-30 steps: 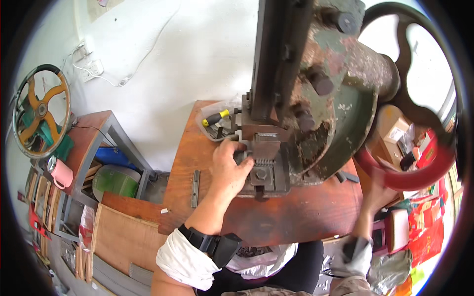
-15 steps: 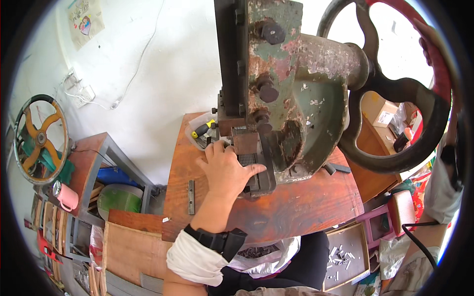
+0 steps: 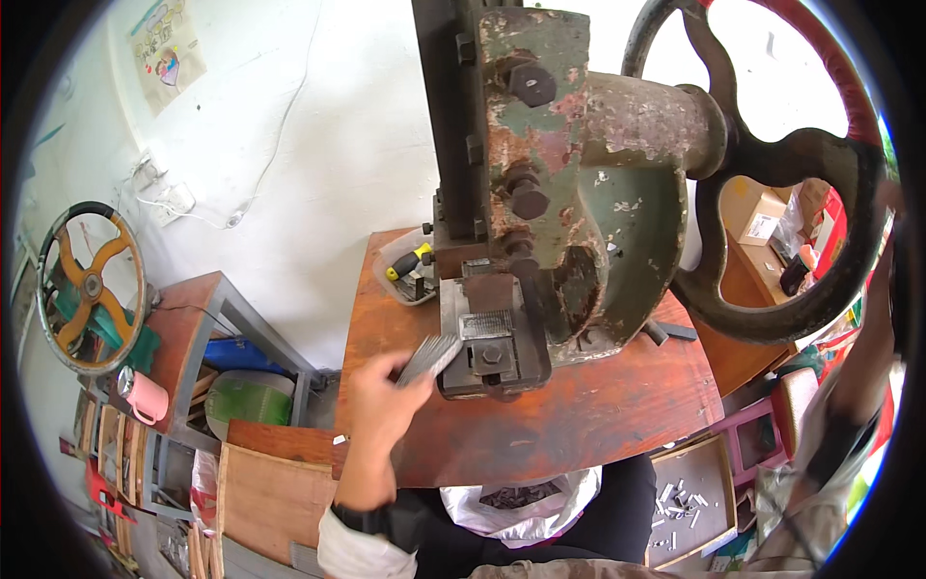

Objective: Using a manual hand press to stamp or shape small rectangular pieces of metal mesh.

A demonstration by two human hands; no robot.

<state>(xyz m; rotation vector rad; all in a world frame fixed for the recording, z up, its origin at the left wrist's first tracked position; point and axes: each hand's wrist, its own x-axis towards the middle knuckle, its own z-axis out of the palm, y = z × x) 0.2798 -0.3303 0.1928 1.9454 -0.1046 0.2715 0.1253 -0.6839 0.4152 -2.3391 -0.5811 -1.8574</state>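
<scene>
Grey ridged metal piece (image 3: pixel 431 358) sits pinched in the bare left hand (image 3: pixel 379 391), just withdrawn toward the left edge of the brown wooden table (image 3: pixel 598 415), freeing the chipped green iron press (image 3: pixel 535 135) of fingers; the blurred right hand (image 3: pixel 890 197) has an unclear grip.

Left fingers (image 3: pixel 384 365) around a grey, apparently ridged piece (image 3: pixel 430 358)

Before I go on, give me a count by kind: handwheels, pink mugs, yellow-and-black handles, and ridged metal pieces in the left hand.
Handwheels: 2, right wheel and left wheel
Pink mug: 1
Yellow-and-black handle: 1
Ridged metal piece in the left hand: 1
Total: 5
</scene>
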